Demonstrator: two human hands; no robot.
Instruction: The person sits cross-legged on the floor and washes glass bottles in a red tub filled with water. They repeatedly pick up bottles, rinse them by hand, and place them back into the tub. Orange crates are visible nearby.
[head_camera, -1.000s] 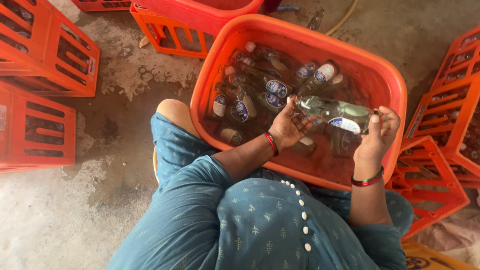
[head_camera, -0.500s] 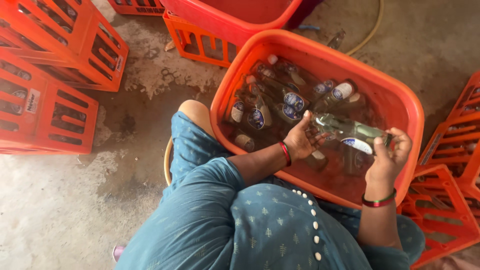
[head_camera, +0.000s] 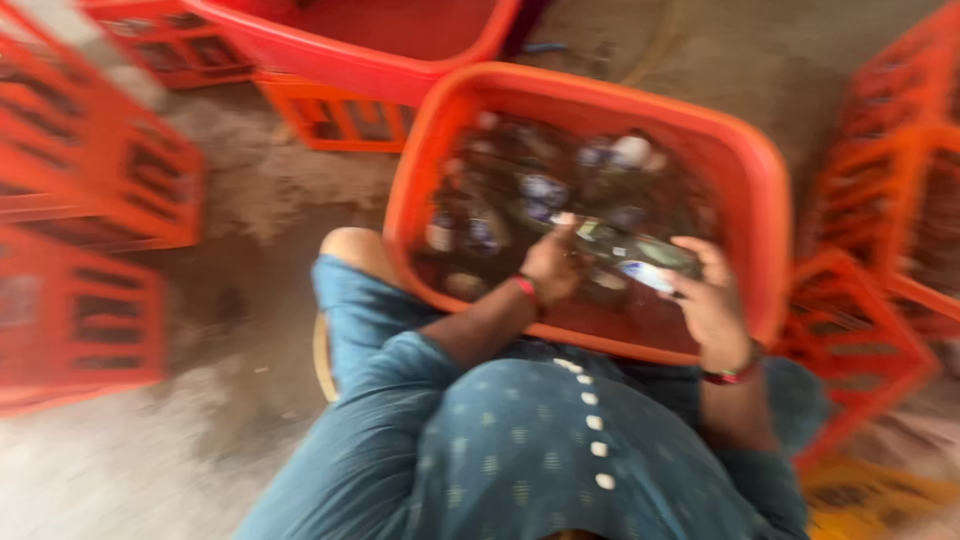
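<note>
The picture is blurred by motion. I hold a glass bottle (head_camera: 628, 252) with a pale label sideways over an orange tub (head_camera: 770, 200). My left hand (head_camera: 552, 268) grips its neck end and my right hand (head_camera: 710, 300) grips its base end. Several more bottles (head_camera: 540, 190) lie in dark water inside the tub. My knee (head_camera: 350, 245) rests against the tub's near left rim.
Orange plastic crates (head_camera: 90, 190) stand stacked at the left, and more crates (head_camera: 900, 200) crowd the right side. A second red tub (head_camera: 380, 40) sits behind, on a crate (head_camera: 340, 120). The floor (head_camera: 230, 300) is wet, stained concrete.
The view has swung and blurred, so the tub now sits more to the right. Both hands still hold the same bottle over the tub.
</note>
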